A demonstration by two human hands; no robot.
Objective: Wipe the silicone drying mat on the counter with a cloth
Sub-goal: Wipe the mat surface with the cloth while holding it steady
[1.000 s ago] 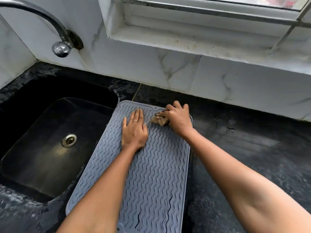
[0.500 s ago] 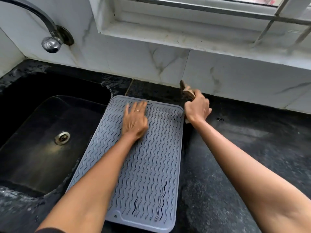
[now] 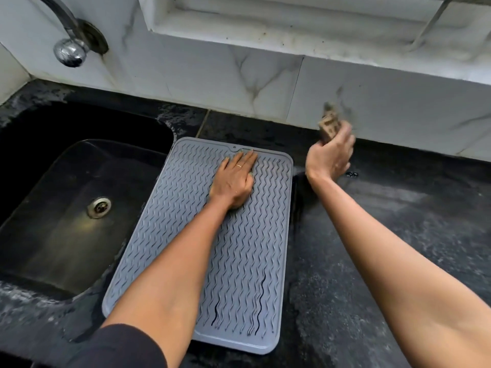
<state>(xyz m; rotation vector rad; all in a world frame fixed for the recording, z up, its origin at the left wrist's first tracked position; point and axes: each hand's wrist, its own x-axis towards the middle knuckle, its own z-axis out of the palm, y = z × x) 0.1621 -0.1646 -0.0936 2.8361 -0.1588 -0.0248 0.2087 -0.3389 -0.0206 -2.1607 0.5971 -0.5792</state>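
On the grey mat point(image 3: 247, 261) the left hand point(image 3: 233, 179) lies flat; the right hand point(image 3: 329, 158) grips the cloth point(image 3: 329, 126).

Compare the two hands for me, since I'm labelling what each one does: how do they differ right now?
The left hand lies flat, palm down, on the grey mat; the right hand is raised off the mat over the black counter. The left hand holds nothing and wears a ring; the right hand grips a brownish cloth. Both are bare.
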